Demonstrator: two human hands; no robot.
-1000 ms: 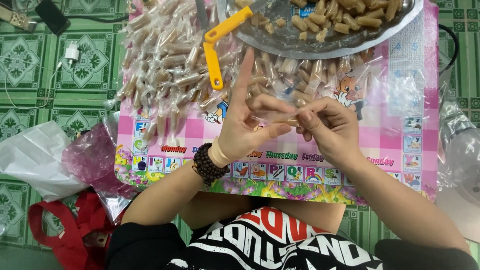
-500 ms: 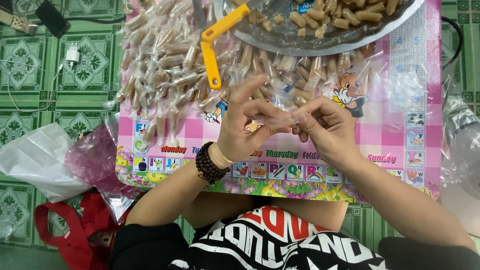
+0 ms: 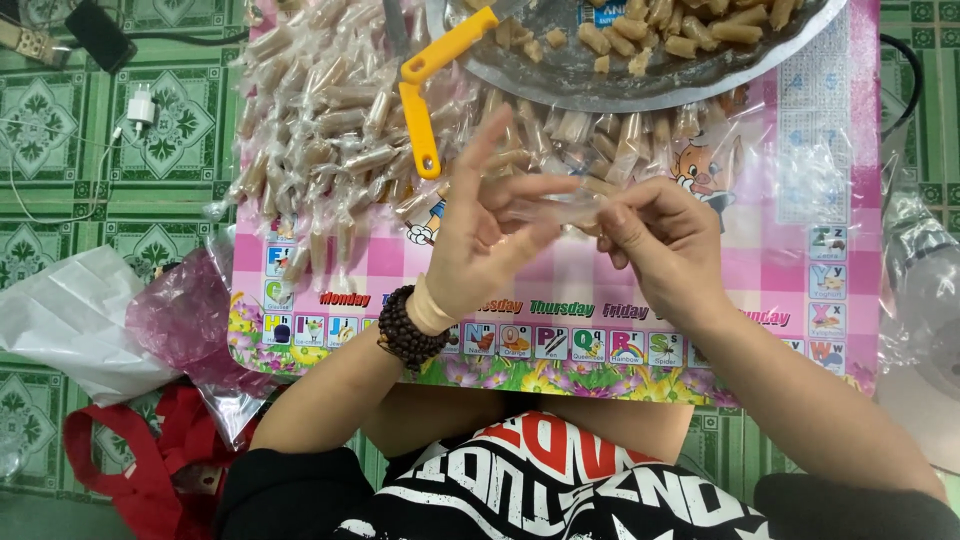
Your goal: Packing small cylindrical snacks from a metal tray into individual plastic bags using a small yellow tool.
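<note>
My left hand (image 3: 490,235) and my right hand (image 3: 665,235) meet above a pink picture mat (image 3: 800,260). Between them they pinch a small candy in a clear wrapper (image 3: 560,208), each hand at one end of it. The left forefinger sticks up; a dark bead bracelet (image 3: 408,330) circles that wrist. Beyond the hands lies a heap of wrapped candies (image 3: 330,130). A metal tray (image 3: 640,85) of bare brown candy pieces (image 3: 690,25) sits at the far side.
A yellow-handled tool (image 3: 425,90) lies across the heap by the tray. Left of the mat are white (image 3: 70,320) and pink plastic bags (image 3: 185,315), a red bag (image 3: 130,470), a charger (image 3: 142,108) and a phone (image 3: 95,35) on green tiles. Clear plastic lies at right (image 3: 920,280).
The hands have stayed together over the mat, working the wrapper between the fingertips. The left fingers curled in at the half-second mark and have spread again, forefinger raised.
</note>
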